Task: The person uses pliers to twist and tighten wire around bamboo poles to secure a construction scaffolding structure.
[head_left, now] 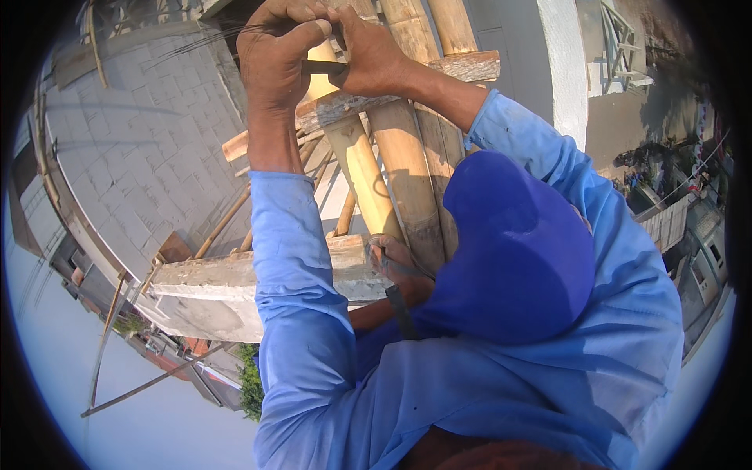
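Both of my hands are raised close together over a bamboo pole framework. My left hand (278, 59) is closed, its thumb pressed against the fingers. Thin dark wires (205, 41) stick out to the left from it. My right hand (374, 63) is curled closed just beside it, the fingers of the two hands nearly touching. A dark narrow strip (325, 68) spans the gap between the palms; its ends are hidden in the hands. Right below, a rough wooden crosspiece (333, 111) lies across the pale bamboo poles (403, 160).
A foot (399, 262) rests by a concrete-topped wall edge (235, 274), near a rounded blue-clothed shape (521, 251). Grey paving (149, 117) lies left, far below. A white wall edge (564, 70) rises right. Thin poles (153, 390) jut out at lower left.
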Tool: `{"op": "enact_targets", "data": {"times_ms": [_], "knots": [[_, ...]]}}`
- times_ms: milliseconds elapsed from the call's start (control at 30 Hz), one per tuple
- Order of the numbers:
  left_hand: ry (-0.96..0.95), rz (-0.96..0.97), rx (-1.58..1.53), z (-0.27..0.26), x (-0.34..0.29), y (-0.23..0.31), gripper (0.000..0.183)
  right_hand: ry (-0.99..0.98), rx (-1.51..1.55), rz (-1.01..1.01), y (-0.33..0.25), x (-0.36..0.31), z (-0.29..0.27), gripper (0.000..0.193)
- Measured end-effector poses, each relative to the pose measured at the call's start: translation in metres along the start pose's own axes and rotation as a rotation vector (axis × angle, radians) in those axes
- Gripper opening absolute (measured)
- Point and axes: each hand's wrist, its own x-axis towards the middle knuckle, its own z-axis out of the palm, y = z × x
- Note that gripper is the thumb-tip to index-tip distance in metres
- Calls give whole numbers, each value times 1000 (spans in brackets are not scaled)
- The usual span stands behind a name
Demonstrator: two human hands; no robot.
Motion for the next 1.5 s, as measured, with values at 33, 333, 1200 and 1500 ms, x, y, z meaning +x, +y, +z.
{"op": "enact_targets", "data": {"times_ms": [33, 333, 1200, 1500], "knots": [[-12, 2, -24, -10, -6, 0, 16, 92, 62, -132, -2, -1, 3, 63], [33, -11, -130, -37, -31, 2, 21, -96, 1, -109, -17, 0, 9, 47], [714, 330, 1186, 26, -1, -26, 18, -180, 302, -180, 11, 22, -8, 28], [739, 271, 1243, 32, 1, -18, 15, -113, 267, -215, 4, 28, -6, 28]]}}
